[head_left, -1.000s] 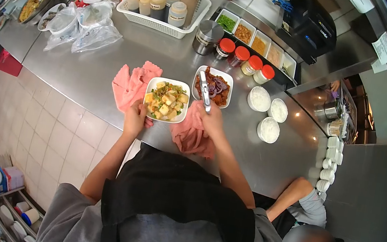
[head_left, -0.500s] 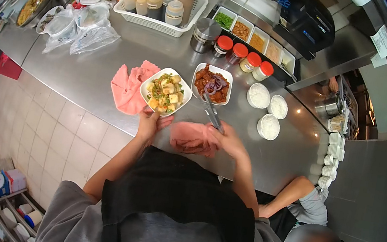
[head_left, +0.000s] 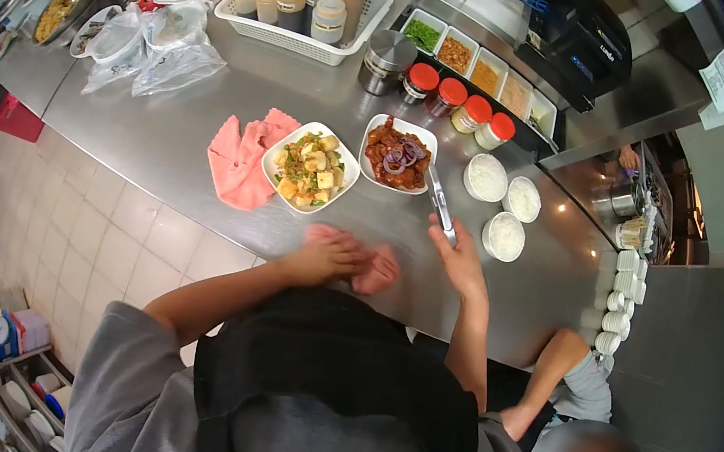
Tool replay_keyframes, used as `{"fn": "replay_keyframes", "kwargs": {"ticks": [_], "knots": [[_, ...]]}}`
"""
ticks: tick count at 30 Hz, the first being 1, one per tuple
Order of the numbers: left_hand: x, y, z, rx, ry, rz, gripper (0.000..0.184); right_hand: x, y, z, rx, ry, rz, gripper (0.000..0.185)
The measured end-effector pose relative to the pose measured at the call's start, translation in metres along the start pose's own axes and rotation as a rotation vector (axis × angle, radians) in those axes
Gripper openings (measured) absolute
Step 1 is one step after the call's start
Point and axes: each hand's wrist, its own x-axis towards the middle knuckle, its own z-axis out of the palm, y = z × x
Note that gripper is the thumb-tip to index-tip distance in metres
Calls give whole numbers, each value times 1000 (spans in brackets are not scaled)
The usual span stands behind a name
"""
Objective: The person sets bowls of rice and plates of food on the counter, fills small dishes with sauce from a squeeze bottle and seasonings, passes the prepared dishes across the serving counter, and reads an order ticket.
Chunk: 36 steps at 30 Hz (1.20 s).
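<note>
A brushed stainless-steel counter (head_left: 162, 121) runs across the kitchen, with a floor of pale square tiles (head_left: 124, 219) to its near left. At the far side stand a white plastic basket (head_left: 313, 50) of squeeze bottles and a row of red-lidded jars (head_left: 448, 94). The person's right hand (head_left: 461, 261) grasps the slim silver metal tongs (head_left: 442, 205) by their near end; their long axis slants from far left to near right, the tips pointing away toward the right rim of a white square bowl (head_left: 432, 148) of glazed brown food topped with purple onion rings. Whether the tips touch that rim cannot be told. The left hand (head_left: 326, 261), blurred, lies palm down over a crumpled pink cloth (head_left: 378, 273) at the near edge, fingers pointing right; whether they grip it is unclear. That cloth stretches left to right, showing on both sides of the hand. Beyond it sits a second white square bowl (head_left: 350, 171) of pale cubes and greens, one corner pointing near, with another pink cloth (head_left: 235, 165) just to its left. Three round white bowls (head_left: 504, 256) of rice stand right of the tongs.
</note>
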Motion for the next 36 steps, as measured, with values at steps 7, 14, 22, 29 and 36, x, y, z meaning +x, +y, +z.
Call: {"fn": "replay_keyframes", "kwargs": {"ticks": [7, 14, 22, 29, 36], "knots": [[34, 19, -34, 62, 107, -122, 54, 10, 9, 5, 57, 13, 125, 37], [32, 6, 1, 262, 39, -370, 61, 10, -1, 0, 111, 61, 92, 38], [-189, -31, -107, 591, 398, -1013, 12, 2, -1, 3, -125, -34, 14, 40], [-104, -49, -196, 182, 1091, -1463, 9, 11, -32, 42, -314, 39, -292, 38], [-95, -99, -81, 589, 470, -1163, 36, 13, -40, 97, -582, 136, -455, 35]]}}
